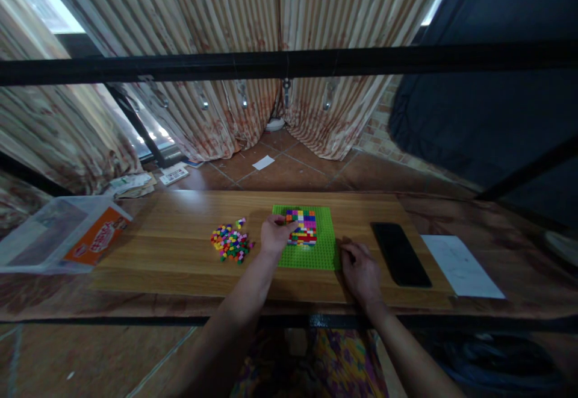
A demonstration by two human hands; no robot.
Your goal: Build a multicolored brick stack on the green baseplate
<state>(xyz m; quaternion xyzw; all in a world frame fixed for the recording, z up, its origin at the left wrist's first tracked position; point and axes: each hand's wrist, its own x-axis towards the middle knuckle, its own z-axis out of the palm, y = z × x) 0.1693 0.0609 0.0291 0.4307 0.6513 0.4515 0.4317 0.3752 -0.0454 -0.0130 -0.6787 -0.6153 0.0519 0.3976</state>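
A green studded baseplate [325, 256] lies on the wooden board, bearing a block of colourful toy bricks [309, 223]. Its top is a patchwork of colours, and red and white layers show on the front side. My left hand [274, 235] is closed at the block's left side, thumb over the top and fingers against its upper left; any small brick between them is hidden. Beside the baseplate's right edge, my right hand [361, 270] rests with curled fingers, the fingertips at that edge. What they hold, if anything, does not show. Loose small bricks [231, 242] form a pile left of my left hand.
The wooden board [171, 253] carries a black phone-like slab [401, 253] on the right. Past it lies a white sheet of paper [463, 265]. A clear plastic box [49, 223] with an orange label stands at far left. A black bar [289, 65] crosses before the curtains.
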